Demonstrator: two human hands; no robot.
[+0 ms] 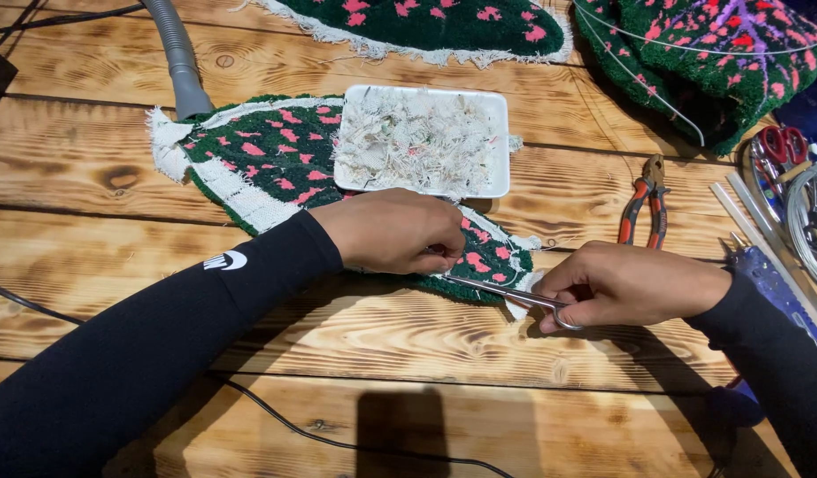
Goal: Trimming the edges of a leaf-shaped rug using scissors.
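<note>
Scissors (501, 291) in right hand (625, 285), left hand (393, 230) pinning tufted piece (276, 159), scrap tray (422, 140) behind

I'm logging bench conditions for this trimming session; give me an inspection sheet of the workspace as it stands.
Surface: wooden plank table with dark scorched grain.
Job's things: green tufted piece with pink spots, white backing cloth along its edge; small metal scissors at its lower edge.
Clutter: white tray of fabric trimmings resting on the piece; two more tufted pieces at the far edge; red-handled pliers; glue gun; red-handled scissors.
Grippers: left hand pinches the piece's edge; right hand holds the small scissors.
Cables: thin black cable across the near planks; grey hose.
Surroundings: nothing seen.
</note>
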